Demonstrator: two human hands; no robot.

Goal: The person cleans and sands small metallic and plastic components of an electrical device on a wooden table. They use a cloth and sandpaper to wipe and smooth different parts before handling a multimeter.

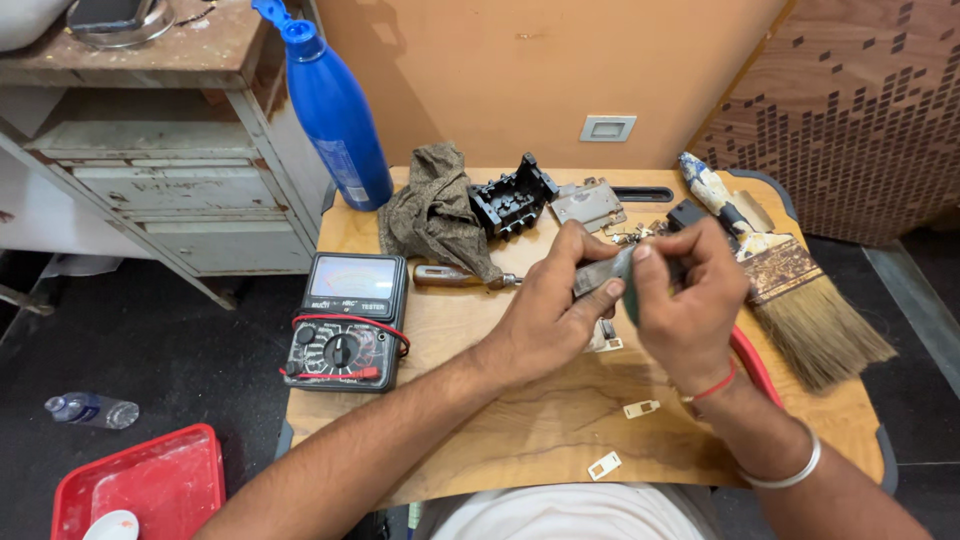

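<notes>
Both hands, left hand [545,315] and right hand [690,305], are pinching a small grey-green part [605,270] above the wooden table [520,420]; loosening either grip could be dropping it among scattered white clips [641,409]

A multimeter [347,322] lies at the left edge of the table [560,420], black-cased, with a pale rectangular dial window [352,281] at its top showing a curved scale, tinted greenish-grey. Behind it, at the table's back left corner, stands a blue bottle [338,112] bearing a tall, light-coloured label [352,170] low on its side. On the floor to the left lies a small clear plastic bottle [92,410] with a blue band around it. On the wall behind the table sits a small grey rectangular plate [607,128].
</notes>
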